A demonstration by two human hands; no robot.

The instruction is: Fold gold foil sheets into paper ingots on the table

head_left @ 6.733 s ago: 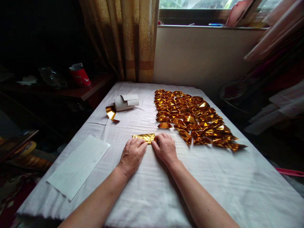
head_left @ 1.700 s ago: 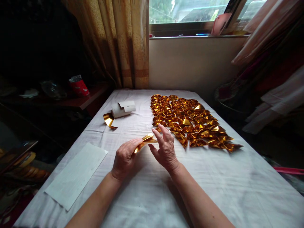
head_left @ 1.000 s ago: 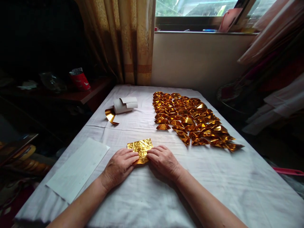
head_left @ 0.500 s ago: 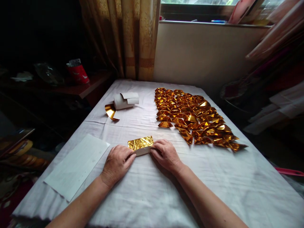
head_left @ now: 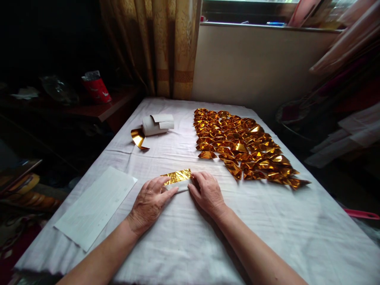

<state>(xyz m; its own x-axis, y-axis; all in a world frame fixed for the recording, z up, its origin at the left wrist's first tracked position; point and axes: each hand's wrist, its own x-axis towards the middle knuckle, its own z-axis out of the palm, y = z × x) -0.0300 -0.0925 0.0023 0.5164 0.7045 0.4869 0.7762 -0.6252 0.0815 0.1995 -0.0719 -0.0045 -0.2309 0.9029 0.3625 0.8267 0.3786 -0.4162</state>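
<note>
both forearms reach out from the near edge of the table, palms down. the left hand lies flat with its fingers stretched towards the right, the fingertips pressing on the near, white-backed fold of a crinkled gold foil paper strip. the right hand rests beside it, fingers curved a little, tips set on the strip's right end. neither hand grips the strip; both are unclenched and only press it down onto the cloth. the strip lies flat in the middle of the table, between the two hands. the table wears a wrinkled white cloth. to the right of the hands sit close rows of small folded gold foil pieces. on the left lies a flat white paper sheet, and farther back a curled roll of white-backed gold foil. a yellow patterned curtain hangs behind, beside a pale wall below the window sill.
</note>
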